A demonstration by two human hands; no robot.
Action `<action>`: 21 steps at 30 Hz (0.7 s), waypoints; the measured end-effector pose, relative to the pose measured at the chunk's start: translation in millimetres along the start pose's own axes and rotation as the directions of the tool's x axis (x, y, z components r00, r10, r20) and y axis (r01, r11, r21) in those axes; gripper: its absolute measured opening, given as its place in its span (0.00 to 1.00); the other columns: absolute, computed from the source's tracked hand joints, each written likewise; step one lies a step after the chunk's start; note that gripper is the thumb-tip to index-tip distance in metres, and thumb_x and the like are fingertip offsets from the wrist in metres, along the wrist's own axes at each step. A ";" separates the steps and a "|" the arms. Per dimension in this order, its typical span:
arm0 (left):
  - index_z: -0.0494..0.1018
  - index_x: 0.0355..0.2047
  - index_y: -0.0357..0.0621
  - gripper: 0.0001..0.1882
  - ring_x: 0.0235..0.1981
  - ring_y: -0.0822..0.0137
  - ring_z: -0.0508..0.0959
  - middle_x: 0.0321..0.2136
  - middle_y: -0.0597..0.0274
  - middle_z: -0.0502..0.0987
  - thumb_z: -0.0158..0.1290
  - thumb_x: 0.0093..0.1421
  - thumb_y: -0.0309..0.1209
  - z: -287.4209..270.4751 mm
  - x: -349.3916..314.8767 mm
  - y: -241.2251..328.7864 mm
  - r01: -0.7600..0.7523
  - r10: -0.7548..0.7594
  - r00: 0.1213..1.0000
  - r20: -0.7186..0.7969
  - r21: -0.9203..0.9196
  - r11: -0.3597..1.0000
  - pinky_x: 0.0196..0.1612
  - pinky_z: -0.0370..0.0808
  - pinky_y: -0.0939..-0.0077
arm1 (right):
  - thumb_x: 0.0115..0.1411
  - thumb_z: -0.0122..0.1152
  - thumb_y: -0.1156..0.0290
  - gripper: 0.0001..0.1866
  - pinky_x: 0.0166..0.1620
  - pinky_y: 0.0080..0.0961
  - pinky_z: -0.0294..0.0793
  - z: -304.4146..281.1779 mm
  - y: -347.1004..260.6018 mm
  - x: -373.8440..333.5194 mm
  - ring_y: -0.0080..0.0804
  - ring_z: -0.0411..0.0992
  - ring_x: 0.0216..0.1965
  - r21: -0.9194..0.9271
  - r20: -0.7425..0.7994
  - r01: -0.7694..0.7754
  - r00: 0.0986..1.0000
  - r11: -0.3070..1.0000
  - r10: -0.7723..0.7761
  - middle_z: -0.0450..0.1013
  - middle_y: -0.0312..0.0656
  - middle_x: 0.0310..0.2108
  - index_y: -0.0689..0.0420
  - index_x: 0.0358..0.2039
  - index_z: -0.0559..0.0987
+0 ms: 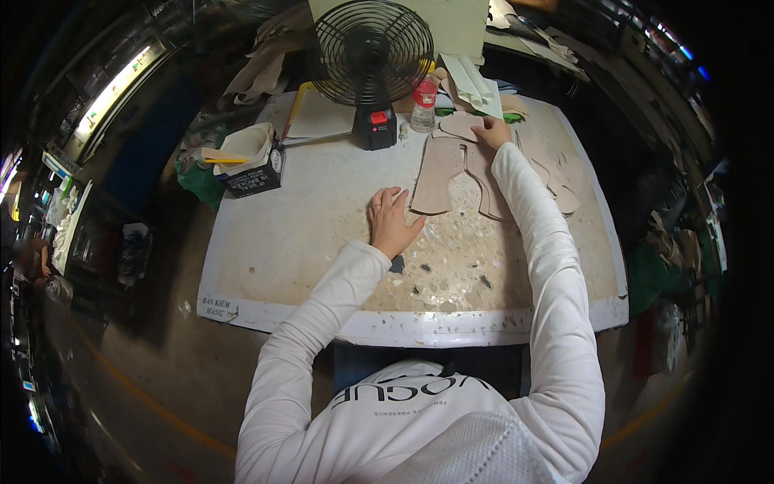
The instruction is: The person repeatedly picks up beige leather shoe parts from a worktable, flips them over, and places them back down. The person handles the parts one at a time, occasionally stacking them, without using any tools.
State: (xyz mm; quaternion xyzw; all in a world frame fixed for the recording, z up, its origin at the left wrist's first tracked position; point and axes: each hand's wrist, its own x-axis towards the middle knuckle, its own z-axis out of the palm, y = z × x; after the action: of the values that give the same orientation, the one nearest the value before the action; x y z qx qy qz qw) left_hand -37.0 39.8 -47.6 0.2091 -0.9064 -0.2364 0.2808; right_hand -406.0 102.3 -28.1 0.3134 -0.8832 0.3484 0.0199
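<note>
Flat on the worktable, my left hand [393,223] has its fingers apart and holds nothing; its fingertips lie just left of a U-shaped beige cut piece [436,175], apparently leather or fabric. My right hand [493,133] reaches to the far side of the same group, its fingers closed at the right edge of a smaller curved beige piece [459,125]. The U-shaped piece lies with its two legs toward me and shows small holes along its inner edge. More beige pieces [556,165] lie overlapping to the right of my right forearm.
A black caged fan [376,129] stands at the back, beside a clear bottle with a red cap [423,109]. A black box [256,176] with a yellow-handled tool sits at the left edge. Dark scraps [485,281] and flecks litter the worktable [282,250].
</note>
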 end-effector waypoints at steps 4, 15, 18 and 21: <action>0.72 0.47 0.42 0.27 0.60 0.45 0.53 0.52 0.53 0.66 0.59 0.49 0.42 2.3 -4.2 -3.7 -0.075 0.074 0.997 0.027 0.050 0.996 0.59 0.52 0.51 | 0.46 0.68 0.56 0.35 0.51 0.33 0.69 -32.0 -30.9 -47.8 0.47 0.72 0.45 -0.246 -0.108 -0.006 0.994 0.969 -0.022 0.74 0.56 0.42 0.60 0.52 0.71; 0.61 0.57 0.44 0.35 0.58 0.51 0.60 0.50 0.54 0.71 0.59 0.50 0.38 5.2 -0.5 -1.1 -0.058 0.067 0.996 0.055 -0.154 0.986 0.60 0.51 0.54 | 0.44 0.67 0.63 0.39 0.50 0.39 0.69 -37.6 -38.3 -169.7 0.54 0.69 0.44 -0.312 0.026 0.025 1.000 0.950 -0.017 0.69 0.59 0.42 0.51 0.58 0.64; 0.55 0.60 0.44 0.39 0.54 0.53 0.65 0.47 0.56 0.74 0.59 0.50 0.35 0.0 0.2 0.9 -0.097 0.130 0.986 0.104 -0.274 0.957 0.59 0.54 0.55 | 0.46 0.66 0.65 0.36 0.51 0.39 0.67 -29.7 -34.8 -173.8 0.54 0.66 0.48 -0.321 0.019 0.031 0.999 0.946 -0.027 0.68 0.59 0.44 0.50 0.57 0.65; 0.55 0.60 0.43 0.37 0.51 0.52 0.70 0.45 0.51 0.75 0.59 0.51 0.34 -4.8 1.8 4.4 -0.164 0.179 0.983 0.038 -0.248 0.955 0.56 0.62 0.63 | 0.46 0.64 0.67 0.32 0.51 0.39 0.67 -26.8 -35.2 -177.6 0.54 0.66 0.48 -0.318 -0.039 0.028 0.998 0.948 -0.043 0.67 0.59 0.45 0.50 0.55 0.68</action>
State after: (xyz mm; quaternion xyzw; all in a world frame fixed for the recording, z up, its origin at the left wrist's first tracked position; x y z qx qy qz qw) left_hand -36.5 40.9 -41.0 0.0865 -0.8933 -0.3266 0.2964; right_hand -248.4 195.2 -31.6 0.3139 -0.9212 0.2087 0.0965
